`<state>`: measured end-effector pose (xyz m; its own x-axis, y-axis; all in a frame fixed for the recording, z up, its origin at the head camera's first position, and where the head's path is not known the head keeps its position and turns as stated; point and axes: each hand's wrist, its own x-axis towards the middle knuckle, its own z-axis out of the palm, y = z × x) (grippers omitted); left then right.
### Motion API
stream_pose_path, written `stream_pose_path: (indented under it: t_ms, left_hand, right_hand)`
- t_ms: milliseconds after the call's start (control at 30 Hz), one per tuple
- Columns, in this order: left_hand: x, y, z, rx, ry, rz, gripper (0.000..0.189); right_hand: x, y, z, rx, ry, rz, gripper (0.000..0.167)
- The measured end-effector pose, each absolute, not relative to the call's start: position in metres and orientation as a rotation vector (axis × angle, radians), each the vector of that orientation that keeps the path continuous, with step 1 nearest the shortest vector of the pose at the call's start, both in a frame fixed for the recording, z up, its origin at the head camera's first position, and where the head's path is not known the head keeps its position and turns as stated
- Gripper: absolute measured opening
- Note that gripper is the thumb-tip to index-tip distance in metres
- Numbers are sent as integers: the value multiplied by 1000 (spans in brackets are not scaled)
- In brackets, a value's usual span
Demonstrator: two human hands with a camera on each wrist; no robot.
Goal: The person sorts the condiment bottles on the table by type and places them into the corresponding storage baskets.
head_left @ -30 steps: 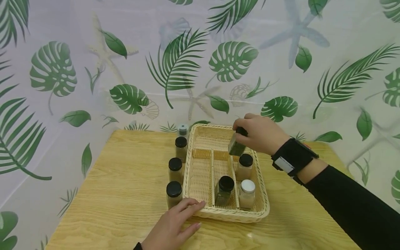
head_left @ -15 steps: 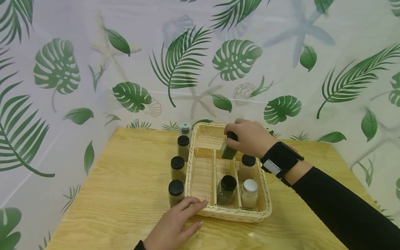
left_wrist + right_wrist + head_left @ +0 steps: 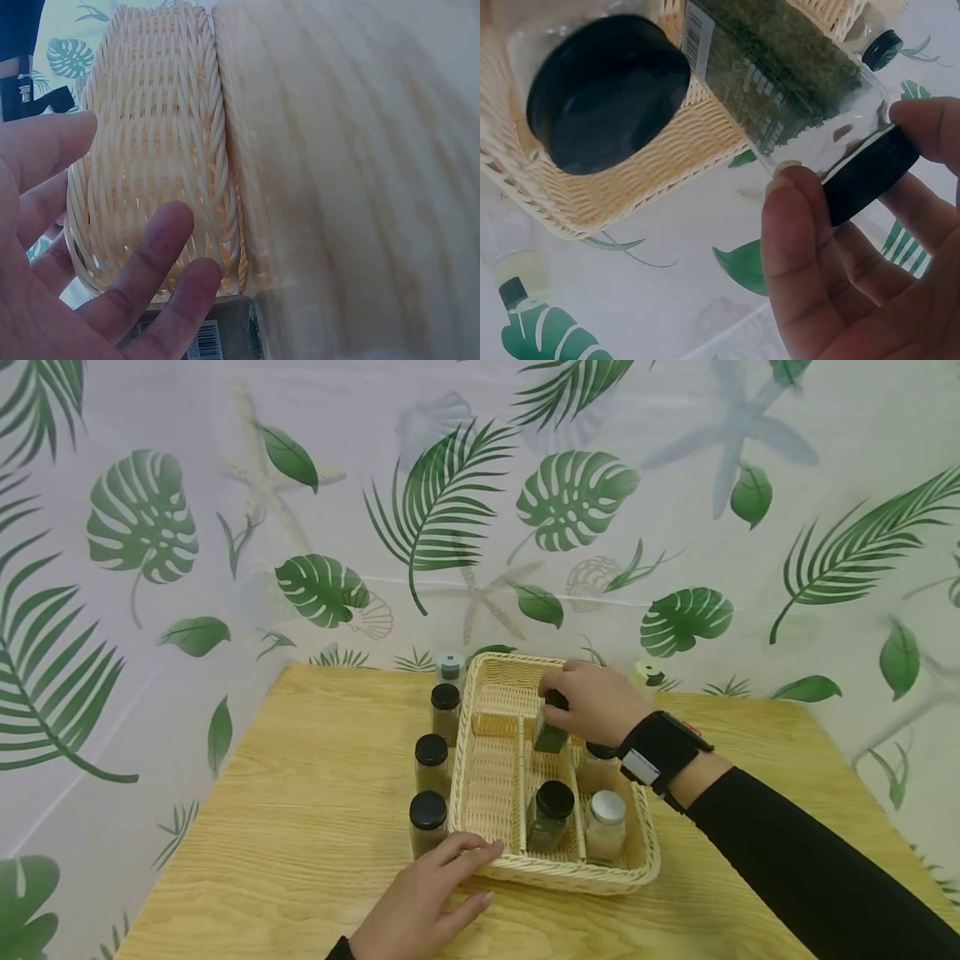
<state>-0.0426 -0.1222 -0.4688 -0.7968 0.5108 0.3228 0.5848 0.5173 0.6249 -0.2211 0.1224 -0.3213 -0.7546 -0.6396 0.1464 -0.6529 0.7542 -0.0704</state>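
Note:
My right hand (image 3: 592,697) pinches a glass spice jar (image 3: 780,82) of dried green herbs by its black lid, with thumb and fingers at the lid's edge. The jar's lower end hangs over the middle compartment of a divided wicker basket (image 3: 555,878). In that compartment's near end stands another dark green herb jar (image 3: 549,822) with a black lid. The right compartment holds a white-lidded jar (image 3: 604,831) and a black-lidded jar (image 3: 597,771), partly hidden behind my right hand. My left hand (image 3: 427,902) rests its fingers on the basket's near left corner, thumb apart.
Along the basket's left side stand black-lidded jars, the nearest jar (image 3: 429,831) close to my left fingers. A clear-topped bottle (image 3: 450,668) is behind them. A yellowish bottle (image 3: 649,675) shows behind my right wrist. A leaf-printed cloth (image 3: 315,510) backs the wooden table (image 3: 315,777).
My right hand has moved left and down with the herb jar, from over the right divider to low in the middle compartment's far end. My left hand stays at the basket corner.

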Motion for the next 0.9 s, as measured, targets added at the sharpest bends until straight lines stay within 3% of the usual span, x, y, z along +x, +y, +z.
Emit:
stream_pose_path:
  t_ms: [900]
  left_hand:
    - [-43, -122, -471, -968, -2622, -1093, 53]
  right_hand:
    - [-225, 116, -347, 1084, -2937, 168, 14]
